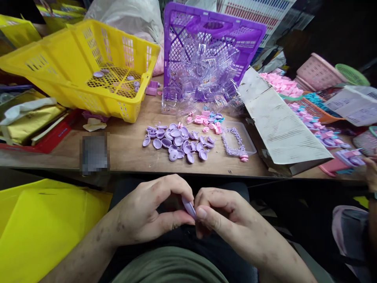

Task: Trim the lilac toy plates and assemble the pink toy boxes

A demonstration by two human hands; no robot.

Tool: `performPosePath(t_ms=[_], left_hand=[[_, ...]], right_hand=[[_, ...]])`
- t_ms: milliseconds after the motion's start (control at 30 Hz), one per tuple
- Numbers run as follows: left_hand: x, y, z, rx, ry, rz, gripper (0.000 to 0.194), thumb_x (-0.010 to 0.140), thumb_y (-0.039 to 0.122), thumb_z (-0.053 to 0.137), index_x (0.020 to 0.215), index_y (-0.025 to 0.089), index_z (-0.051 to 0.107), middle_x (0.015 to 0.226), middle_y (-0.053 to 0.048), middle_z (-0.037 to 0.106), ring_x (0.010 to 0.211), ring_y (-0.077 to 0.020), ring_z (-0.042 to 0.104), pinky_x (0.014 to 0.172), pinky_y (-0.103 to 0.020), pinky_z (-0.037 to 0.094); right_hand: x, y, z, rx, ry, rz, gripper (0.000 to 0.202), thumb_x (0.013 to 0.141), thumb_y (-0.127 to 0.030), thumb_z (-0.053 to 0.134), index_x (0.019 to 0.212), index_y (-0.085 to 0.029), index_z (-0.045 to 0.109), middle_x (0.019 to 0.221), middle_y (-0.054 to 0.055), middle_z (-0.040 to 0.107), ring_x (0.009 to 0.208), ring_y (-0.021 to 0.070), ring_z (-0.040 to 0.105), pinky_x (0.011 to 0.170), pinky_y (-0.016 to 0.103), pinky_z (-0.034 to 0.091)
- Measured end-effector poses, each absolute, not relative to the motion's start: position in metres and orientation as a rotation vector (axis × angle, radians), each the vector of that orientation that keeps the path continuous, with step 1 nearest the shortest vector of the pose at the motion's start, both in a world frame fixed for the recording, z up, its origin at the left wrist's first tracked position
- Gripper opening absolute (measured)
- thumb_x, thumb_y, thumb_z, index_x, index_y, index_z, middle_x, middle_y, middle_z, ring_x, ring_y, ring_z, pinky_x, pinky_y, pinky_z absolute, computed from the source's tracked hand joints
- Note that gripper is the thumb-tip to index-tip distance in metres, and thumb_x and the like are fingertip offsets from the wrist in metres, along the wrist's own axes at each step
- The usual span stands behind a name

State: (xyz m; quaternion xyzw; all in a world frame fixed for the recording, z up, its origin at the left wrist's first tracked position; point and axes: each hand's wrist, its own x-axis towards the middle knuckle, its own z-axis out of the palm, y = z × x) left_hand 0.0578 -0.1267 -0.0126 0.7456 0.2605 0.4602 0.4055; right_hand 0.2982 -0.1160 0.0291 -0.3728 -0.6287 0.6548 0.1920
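Note:
A small purple plastic piece (189,207) is held between my two hands, in front of the table's edge and above my lap. My left hand (160,208) pinches it from the left with thumb and fingers. On its right end, the thumb and curled fingers of my right hand (219,212) press together; whether they hold a further small part is hidden. Beyond my hands, a loose pile of purple oval pieces (176,141) lies on the wooden table (129,157). Right of the pile, a clear shallow tray (250,143) holds many tiny purple parts (232,147).
A yellow basket (118,104) with a few purple pieces stands back left. Clear plastic cases (203,74) lean against a purple crate (215,25). A cardboard box (285,122) borders the right side. Another person's hand (371,169) shows at the far right.

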Motion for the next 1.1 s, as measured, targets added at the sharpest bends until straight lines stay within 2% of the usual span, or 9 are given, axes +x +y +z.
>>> performPosePath(t_ms=[167,267,367,467,567,633,833,967,1100], left_hand=[[0.054,-0.127,-0.014,2.084,0.623,1.207,0.019,0.106,0.019,0.075,0.122,0.018,0.064,0.106,-0.005,0.076,0.098,-0.0141,0.072,0.093,-0.024,0.061],[0.053,-0.128,-0.014,2.154,0.607,1.205,0.017,0.107,0.017,0.072,0.122,0.017,0.064,0.107,-0.005,0.077,0.101,-0.0146,0.072,0.098,-0.025,0.060],[0.052,-0.129,-0.015,2.201,0.623,1.137,0.017,0.108,0.016,0.070,0.123,0.018,0.064,0.110,-0.007,0.077,0.102,-0.0157,0.072,0.097,-0.025,0.060],[0.049,-0.128,-0.015,2.274,0.644,1.094,0.011,0.109,0.015,0.067,0.119,0.019,0.065,0.110,-0.008,0.077,0.102,-0.0164,0.071,0.094,-0.026,0.060],[0.046,-0.126,-0.015,2.297,0.668,1.122,0.008,0.108,0.014,0.067,0.114,0.019,0.063,0.111,-0.008,0.077,0.101,-0.0163,0.072,0.092,-0.026,0.060],[0.046,-0.125,-0.013,2.306,0.677,1.154,0.008,0.109,0.015,0.066,0.115,0.020,0.063,0.111,-0.008,0.077,0.101,-0.0160,0.072,0.091,-0.026,0.061],[0.049,-0.127,-0.003,2.368,0.816,1.199,0.012,0.109,0.010,0.061,0.111,0.021,0.065,0.103,-0.004,0.079,0.095,-0.0138,0.074,0.091,-0.022,0.061],[0.050,-0.124,-0.004,2.522,0.764,1.303,0.013,0.113,0.015,0.055,0.113,0.016,0.068,0.104,-0.008,0.083,0.097,-0.0179,0.077,0.094,-0.029,0.064],[0.053,-0.120,-0.010,2.557,0.761,1.390,0.018,0.115,0.015,0.052,0.114,0.015,0.070,0.103,-0.009,0.085,0.098,-0.0183,0.079,0.095,-0.031,0.068]], right_hand=[[0.294,-0.122,0.018,-1.028,-1.659,1.941,0.057,0.109,-0.064,0.066,0.079,-0.016,0.067,0.073,0.000,0.066,0.067,0.0119,0.062,0.068,0.024,0.049],[0.294,-0.124,0.012,-1.058,-1.590,2.026,0.055,0.108,-0.066,0.068,0.083,-0.017,0.066,0.072,-0.001,0.066,0.064,0.0116,0.062,0.064,0.022,0.048],[0.296,-0.124,0.012,-1.068,-1.589,2.073,0.052,0.108,-0.067,0.067,0.090,-0.017,0.066,0.075,0.000,0.070,0.068,0.0131,0.065,0.066,0.022,0.050],[0.300,-0.122,0.017,-1.045,-1.649,2.033,0.053,0.113,-0.068,0.057,0.096,-0.018,0.065,0.085,0.003,0.073,0.079,0.0155,0.069,0.076,0.025,0.054],[0.302,-0.121,0.021,-0.992,-1.651,1.920,0.063,0.117,-0.070,0.039,0.089,-0.019,0.061,0.085,0.004,0.069,0.083,0.0169,0.068,0.081,0.028,0.055],[0.301,-0.122,0.021,-1.020,-1.647,1.812,0.060,0.119,-0.066,0.039,0.089,-0.019,0.060,0.085,0.003,0.067,0.082,0.0160,0.066,0.080,0.027,0.054],[0.293,-0.128,0.008,-1.037,-1.669,1.407,0.019,0.113,-0.043,0.067,0.122,-0.027,0.073,0.103,0.001,0.078,0.087,0.0137,0.075,0.080,0.021,0.061],[0.293,-0.127,0.004,-0.950,-1.818,1.124,0.010,0.106,-0.025,0.077,0.113,-0.029,0.081,0.099,0.000,0.084,0.084,0.0144,0.080,0.078,0.019,0.063],[0.292,-0.119,0.001,-0.897,-1.862,1.032,0.006,0.103,-0.021,0.078,0.104,-0.026,0.080,0.091,0.000,0.083,0.077,0.0151,0.080,0.075,0.019,0.063]])
